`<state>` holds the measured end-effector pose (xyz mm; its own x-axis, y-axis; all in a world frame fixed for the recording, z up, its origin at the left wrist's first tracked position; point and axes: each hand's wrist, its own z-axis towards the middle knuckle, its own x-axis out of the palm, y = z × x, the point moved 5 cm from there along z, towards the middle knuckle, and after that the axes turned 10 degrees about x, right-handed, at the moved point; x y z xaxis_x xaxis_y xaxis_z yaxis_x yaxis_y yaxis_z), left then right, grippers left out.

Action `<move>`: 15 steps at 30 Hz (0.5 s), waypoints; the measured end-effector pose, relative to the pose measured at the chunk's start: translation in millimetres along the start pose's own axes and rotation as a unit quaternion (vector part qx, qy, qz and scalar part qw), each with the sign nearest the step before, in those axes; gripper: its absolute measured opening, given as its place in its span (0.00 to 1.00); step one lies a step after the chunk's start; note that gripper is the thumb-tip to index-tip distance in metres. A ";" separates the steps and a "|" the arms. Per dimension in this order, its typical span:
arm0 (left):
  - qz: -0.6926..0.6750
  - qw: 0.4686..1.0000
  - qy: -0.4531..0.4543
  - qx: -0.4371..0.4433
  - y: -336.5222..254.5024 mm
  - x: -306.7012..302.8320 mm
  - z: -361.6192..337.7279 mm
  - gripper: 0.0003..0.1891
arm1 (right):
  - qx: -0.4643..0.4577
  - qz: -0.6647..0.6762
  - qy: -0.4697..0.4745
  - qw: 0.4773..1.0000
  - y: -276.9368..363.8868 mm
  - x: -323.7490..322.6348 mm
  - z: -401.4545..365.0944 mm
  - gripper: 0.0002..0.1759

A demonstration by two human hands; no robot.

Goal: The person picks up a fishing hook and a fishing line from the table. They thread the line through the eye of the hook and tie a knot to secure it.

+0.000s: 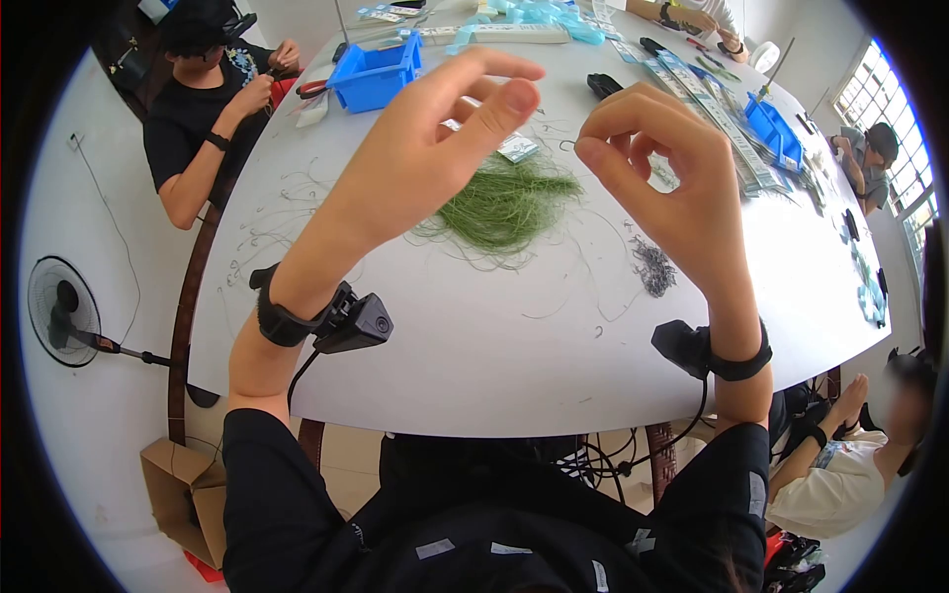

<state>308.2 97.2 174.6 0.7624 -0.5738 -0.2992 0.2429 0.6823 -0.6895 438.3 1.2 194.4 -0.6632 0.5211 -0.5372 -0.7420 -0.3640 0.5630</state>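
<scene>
table [474, 366] centre: thread bundle [504, 203] | just right, nearer front edge: hook pile [652, 267] | far-left corner: bin [376, 74] | far-right edge: second bin [771, 124]

Hidden and unclear items
Small item [567, 146] pinched in right hand [657, 178]: too tiny to identify. Left hand [435, 148]: whatever its grip holds is too fine to see. Dark pile [652, 269]: pieces indistinct. Counter [474, 336]: far end cut off.
</scene>
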 end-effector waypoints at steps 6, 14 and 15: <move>0.007 0.998 0.068 -0.016 -4.9 14.2 -9.0 0.09 | 0.022 0.018 0.025 0.999 -2.0 3.8 -1.5 0.02; -0.039 0.999 0.022 -0.003 0.4 12.8 -8.6 0.05 | 0.035 0.036 0.030 0.998 -3.4 4.8 -1.1 0.03; -0.031 0.999 0.013 0.003 -0.2 12.1 -8.3 0.05 | 0.038 0.029 0.039 0.998 -3.2 3.9 -1.1 0.05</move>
<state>312.4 86.4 165.6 0.7297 -0.6263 -0.2743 0.2918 0.6481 -0.7035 438.0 3.5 189.8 -0.7126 0.4379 -0.5482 -0.6947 -0.3312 0.6385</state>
